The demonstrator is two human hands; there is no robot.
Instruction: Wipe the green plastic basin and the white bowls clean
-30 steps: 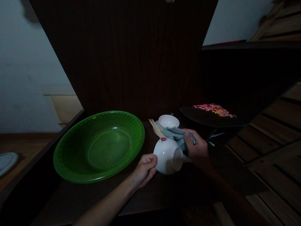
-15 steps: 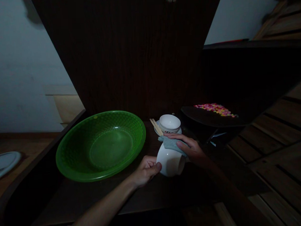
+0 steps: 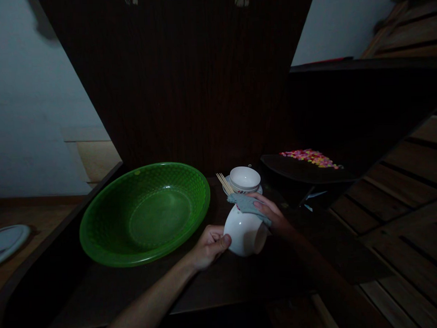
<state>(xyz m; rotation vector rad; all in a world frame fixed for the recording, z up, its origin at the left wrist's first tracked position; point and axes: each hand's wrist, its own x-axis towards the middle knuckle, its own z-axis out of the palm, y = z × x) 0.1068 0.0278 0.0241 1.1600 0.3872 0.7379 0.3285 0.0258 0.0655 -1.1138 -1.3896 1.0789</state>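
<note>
A white bowl [image 3: 240, 232] is tipped on its side above the dark table, its foot turned to the right. My left hand [image 3: 211, 248] is closed on its rim, thumb on the outer wall. In my right hand [image 3: 272, 214] is a grey-blue cloth [image 3: 246, 204], pressed against the upper outside of the bowl. Just behind, two stacked white bowls [image 3: 245, 176] stand on a plate [image 3: 227, 182], with several wooden chopsticks [image 3: 224, 184] lying beside them. The tilted bowl's inside is hidden from me.
A large green basin [image 3: 159, 214] takes up the table's left side. A dark panel [image 3: 187, 88] rises behind. At the right is a dark surface with pink and yellow pieces [image 3: 311, 158]. Wooden slats [image 3: 403, 224] lie beyond, and a white round lid-like object [image 3: 8, 243] is far left.
The cloth in my right hand has shifted slightly along the bowl's outside, showing a bit of red pattern near the rim. My left hand keeps its hold. The view has moved a little.
</note>
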